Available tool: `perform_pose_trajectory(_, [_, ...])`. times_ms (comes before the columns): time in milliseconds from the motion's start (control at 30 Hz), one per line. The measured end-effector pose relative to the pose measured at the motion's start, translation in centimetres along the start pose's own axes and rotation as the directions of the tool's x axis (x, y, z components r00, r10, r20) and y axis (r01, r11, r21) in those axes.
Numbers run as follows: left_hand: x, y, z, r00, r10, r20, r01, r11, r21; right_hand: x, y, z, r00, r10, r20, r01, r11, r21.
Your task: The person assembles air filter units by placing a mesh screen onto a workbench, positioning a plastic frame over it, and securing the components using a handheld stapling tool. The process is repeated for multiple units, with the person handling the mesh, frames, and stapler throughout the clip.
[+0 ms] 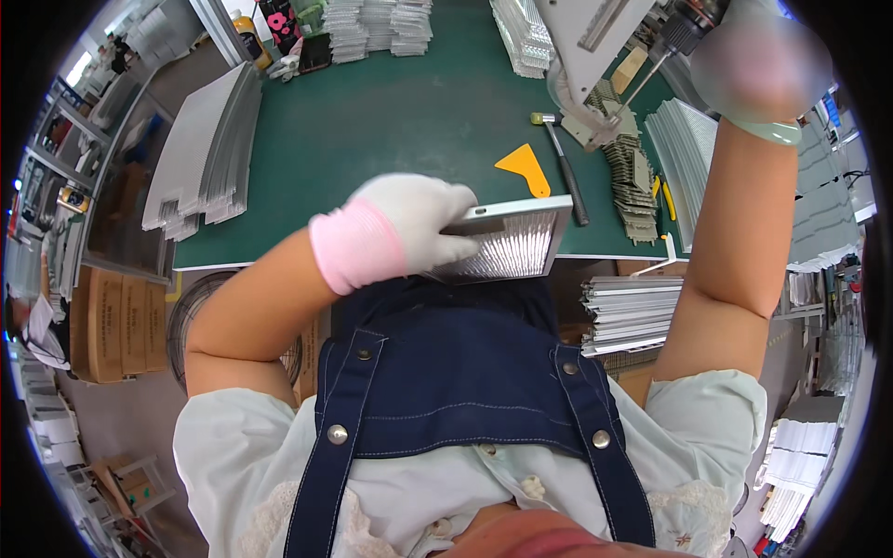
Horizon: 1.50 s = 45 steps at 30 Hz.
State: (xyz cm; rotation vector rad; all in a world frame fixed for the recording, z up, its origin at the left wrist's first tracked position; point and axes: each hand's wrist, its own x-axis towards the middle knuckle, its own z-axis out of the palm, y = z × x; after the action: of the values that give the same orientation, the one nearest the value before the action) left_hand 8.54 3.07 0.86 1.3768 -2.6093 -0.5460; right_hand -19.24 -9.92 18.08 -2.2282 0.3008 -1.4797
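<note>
My left hand (409, 219), in a white glove with a pink cuff, grips the left end of a silver metal-framed panel (516, 246). The panel is tilted at the table's near edge, its shiny ribbed face showing. High at the right, my raised right hand (758, 70) is a blur, with a pale green band at the wrist; its fingers cannot be made out. Close beside it is a black power driver (686, 33) with a long thin bit pointing down and left. Beyond the panel lie a yellow scraper (526, 171) and a black-handled hammer (566, 172).
Thin metal sheets (209, 149) are stacked on the green table (372, 112) at left. Small metal brackets (633, 191) line the right side, near yellow-handled pliers (669, 199). A white machine arm (595, 37) overhangs the far right. Metal frames (633, 312) are piled below the table edge.
</note>
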Motion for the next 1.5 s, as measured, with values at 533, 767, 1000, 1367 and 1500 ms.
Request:
perform_pose_trajectory(533, [-14.2,-12.8,1.1,0.474,-0.562,-0.678,0.159,0.812,-0.562,-28.9,17.8,6.0,0.194,0.965,-0.175,-0.850,0.076,-0.521])
perform_pose_trajectory(767, [-12.7,-13.5,3.0,0.545,-0.563,-0.621,0.269,0.819,-0.506,-19.0,14.1,10.6,0.375,0.908,-0.186,-0.910,0.322,-0.263])
perform_pose_trajectory(1000, [-12.3,-15.5,5.6,0.443,-0.591,-0.674,0.003,0.753,-0.658,-9.9,14.6,11.3,0.764,0.645,0.027,-0.419,0.527,-0.740])
perform_pose_trajectory(1367, [-12.4,-15.8,5.9,0.433,-0.530,-0.729,0.084,0.829,-0.553,-6.5,14.6,14.6,0.658,0.752,0.042,-0.332,0.339,-0.880])
perform_pose_trajectory(1500, [-12.3,-15.7,5.8,0.424,-0.582,-0.694,0.063,0.783,-0.619,-7.9,15.4,15.0,0.742,0.668,-0.053,-0.398,0.376,-0.837])
